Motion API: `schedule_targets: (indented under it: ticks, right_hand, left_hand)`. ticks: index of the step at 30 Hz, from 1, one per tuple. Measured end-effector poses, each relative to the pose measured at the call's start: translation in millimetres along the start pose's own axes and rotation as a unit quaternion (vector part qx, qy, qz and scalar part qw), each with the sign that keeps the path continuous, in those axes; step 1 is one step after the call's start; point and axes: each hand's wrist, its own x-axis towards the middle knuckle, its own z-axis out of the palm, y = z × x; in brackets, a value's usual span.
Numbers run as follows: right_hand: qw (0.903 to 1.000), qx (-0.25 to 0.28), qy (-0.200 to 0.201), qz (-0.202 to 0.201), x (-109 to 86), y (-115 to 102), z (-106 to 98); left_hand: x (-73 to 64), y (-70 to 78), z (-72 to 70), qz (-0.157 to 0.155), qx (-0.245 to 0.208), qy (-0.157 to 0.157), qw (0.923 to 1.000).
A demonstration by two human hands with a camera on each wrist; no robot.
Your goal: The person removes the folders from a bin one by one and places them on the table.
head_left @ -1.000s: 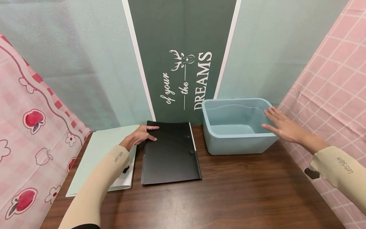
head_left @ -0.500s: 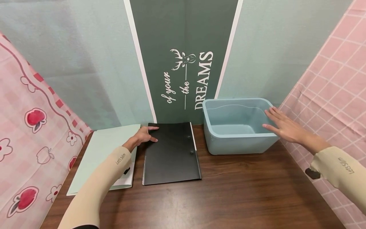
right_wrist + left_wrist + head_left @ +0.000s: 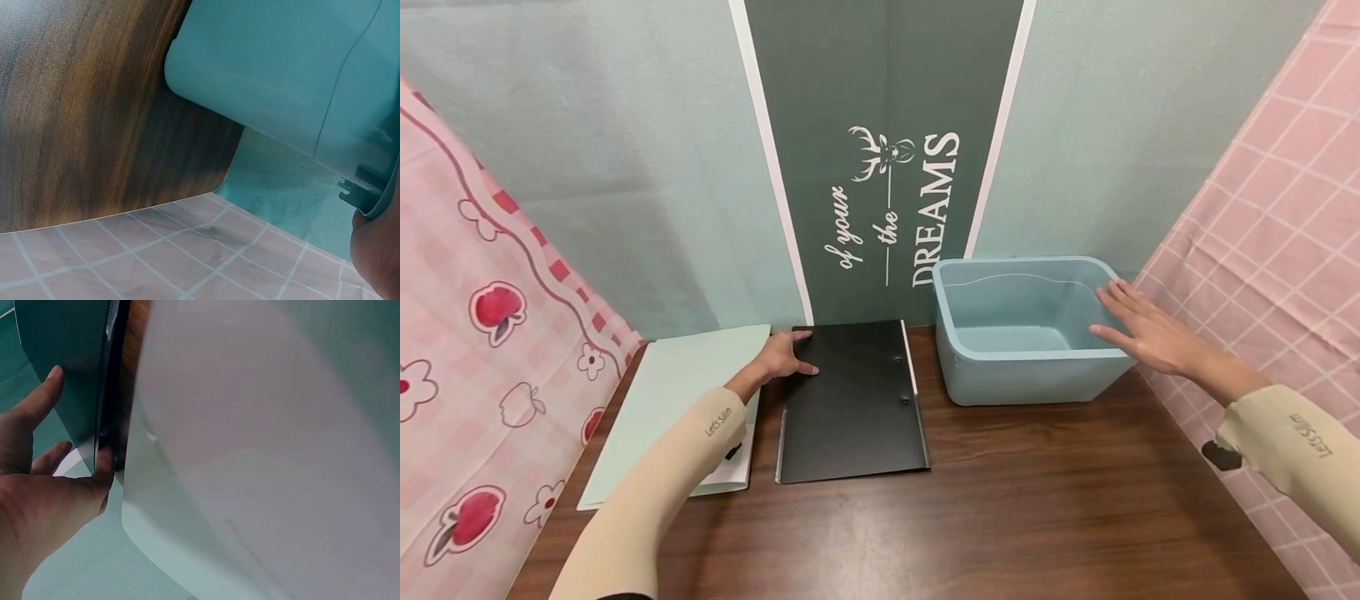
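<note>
A black folder [image 3: 853, 408] lies on the table with a white strip along its upper right edge. My left hand [image 3: 778, 357] rests at its upper left edge, thumb and forefinger spread over the cover. In the left wrist view, other fingers of this hand touch the folder's side edge. To its left lies a pale green folder [image 3: 681, 375], partly behind my left forearm. At the right stands a light blue bin [image 3: 1030, 379], its visible inside bare. My right hand [image 3: 1150, 333] rests on the bin's right rim, fingers straight; the right wrist view shows only a bit of it.
The brown wooden table [image 3: 1000, 508] carries all of these. A grey-green printed cloth [image 3: 880, 83] hangs behind. Pink cloths stand close on both sides, an apple-patterned one [image 3: 482, 400] at the left and a checked one [image 3: 1285, 225] at the right.
The black folder's upper left corner has shifted slightly toward me, and the left hand's thumb has slid a little right. The right hand and the bin stay put.
</note>
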Motion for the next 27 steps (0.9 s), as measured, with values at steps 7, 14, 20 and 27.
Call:
schedule_targets:
  ticks: [7,14,20,27]
  right_hand:
    - [1.0,0.0,0.005,-0.002,-0.7,2,0]
    - [0.9999,-0.012,0.007,-0.009,-1.3,5,-2]
    - [0.999,-0.04,0.0,-0.018,0.4,2,-9]
    - [0.998,-0.059,0.003,-0.025,5.5,-2,-19]
  left_hand:
    - [-6.0,1.3,0.5,0.006,0.001,-0.009,0.9999]
    - [-9.2,0.6,-2.6,0.02,-0.01,-0.014,0.9996]
    - [-11.0,1.4,-10.7,0.053,0.013,-0.014,0.9984]
    - [-18.5,7.9,-29.5,0.083,0.051,0.002,0.9952]
